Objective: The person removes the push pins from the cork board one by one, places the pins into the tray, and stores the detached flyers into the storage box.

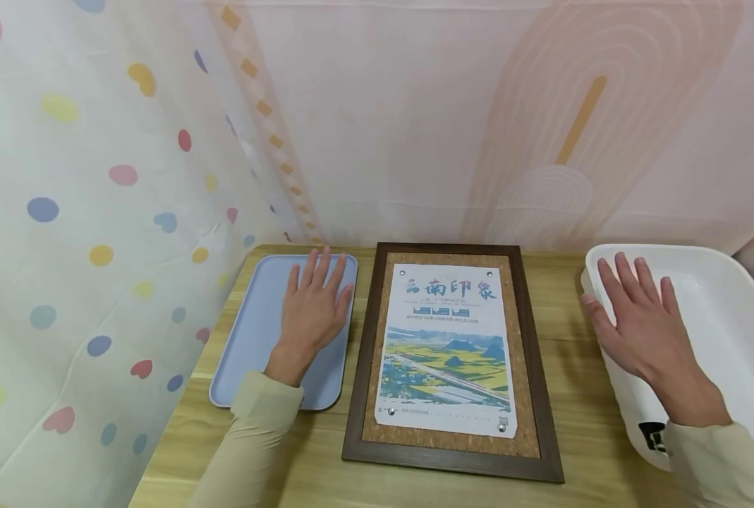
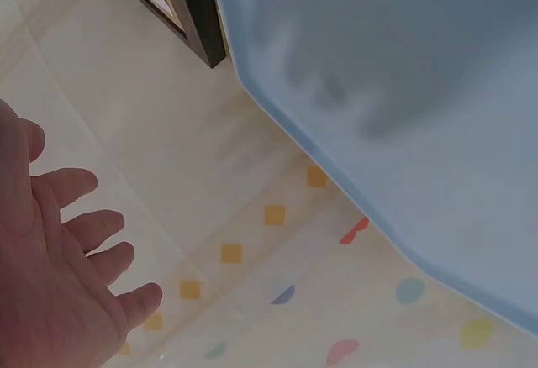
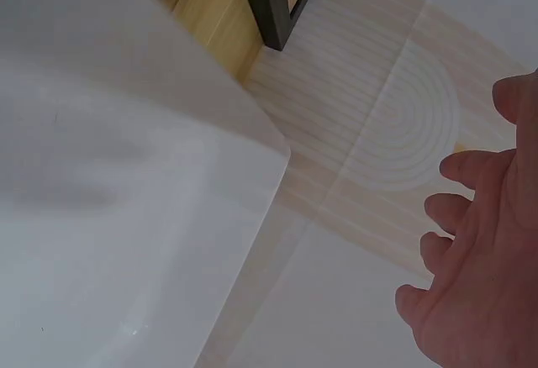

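1. Head view: from my remote seat I see the left hand [image 1: 313, 307] spread flat over the pale blue tray [image 1: 250, 339], fingers [image 1: 309, 268] straight and slightly apart, holding nothing. The tray lies at the left end of the wooden bench [image 1: 573, 395], just beside a dark-framed cork board [image 1: 453, 360] carrying a pinned poster [image 1: 448, 346] of yellow fields. The right hand [image 1: 640, 328] lies open over the near rim of the white tub [image 1: 732, 317] at the bench's right end, fingers straight and fanned, gripping nothing. Both tray and tub flank the frame, well apart from each other.

2. Left wrist view: I see the left hand [image 2: 50, 284] with its palm open, fingers [image 2: 92, 229] loosely extended and separated. The blue tray [image 2: 395, 91] fills the upper right, a soft shadow on it; I cannot tell here whether skin touches it. A corner of the frame [image 2: 197, 15] shows beyond.

3. Right wrist view: the right hand [image 3: 479, 284] is open, fingers [image 3: 471, 166] apart and relaxed. The white tub [image 3: 126, 175] fills the left, its rounded corner near the frame's corner [image 3: 269, 2].
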The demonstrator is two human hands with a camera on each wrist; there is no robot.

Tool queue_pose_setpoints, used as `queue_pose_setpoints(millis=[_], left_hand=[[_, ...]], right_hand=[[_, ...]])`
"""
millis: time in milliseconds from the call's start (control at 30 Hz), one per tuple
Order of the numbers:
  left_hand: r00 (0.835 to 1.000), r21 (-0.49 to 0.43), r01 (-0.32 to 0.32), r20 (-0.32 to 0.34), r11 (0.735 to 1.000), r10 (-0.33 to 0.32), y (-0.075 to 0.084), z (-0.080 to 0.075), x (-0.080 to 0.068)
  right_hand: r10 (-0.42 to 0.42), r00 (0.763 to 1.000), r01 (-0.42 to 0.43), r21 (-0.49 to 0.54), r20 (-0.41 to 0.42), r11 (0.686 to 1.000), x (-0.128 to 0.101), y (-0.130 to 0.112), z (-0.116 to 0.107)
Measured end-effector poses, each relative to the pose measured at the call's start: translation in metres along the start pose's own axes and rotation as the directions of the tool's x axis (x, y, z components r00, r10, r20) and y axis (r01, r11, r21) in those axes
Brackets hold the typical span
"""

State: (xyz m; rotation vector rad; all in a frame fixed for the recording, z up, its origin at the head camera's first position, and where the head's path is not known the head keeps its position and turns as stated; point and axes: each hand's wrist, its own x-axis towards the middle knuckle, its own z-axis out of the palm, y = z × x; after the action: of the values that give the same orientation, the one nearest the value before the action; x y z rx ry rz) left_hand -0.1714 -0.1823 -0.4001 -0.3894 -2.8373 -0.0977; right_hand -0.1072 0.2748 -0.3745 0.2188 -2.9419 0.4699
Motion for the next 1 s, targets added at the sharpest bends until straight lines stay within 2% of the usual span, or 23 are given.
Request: queue_pose_setpoints(millis=[200,400,633,867,1000], left_hand=[[1.000,-0.020,-0.007,0.007,1.000,0.008,0.003,0.001,0.002],[0.999,-0.034,-0.037,-0.022,0.999,0.037,0.009,0.005,0.006],[0.997,-0.072,-0.066,-0.037,0.995,0.064,0.018,0.009,0.011],[0.990,-0.089,-0.105,-0.100,0.990,0.096,0.025,0.018,0.017],[0.993,-0.137,-0.103,-0.078,0.985,0.093,0.029,0.023,0.021]], right_hand=[[-0.021,1.000,0.021,-0.005,0.019,1.000,0.004,-0.007,0.005],[-0.055,0.998,0.054,0.018,0.034,0.998,0.013,-0.021,0.012],[-0.105,0.993,0.101,0.085,0.046,0.991,0.024,-0.035,0.022],[-0.123,0.989,0.109,0.157,0.081,0.982,0.036,-0.045,0.034],[-0.154,0.984,0.136,0.178,0.091,0.974,0.043,-0.051,0.040]])
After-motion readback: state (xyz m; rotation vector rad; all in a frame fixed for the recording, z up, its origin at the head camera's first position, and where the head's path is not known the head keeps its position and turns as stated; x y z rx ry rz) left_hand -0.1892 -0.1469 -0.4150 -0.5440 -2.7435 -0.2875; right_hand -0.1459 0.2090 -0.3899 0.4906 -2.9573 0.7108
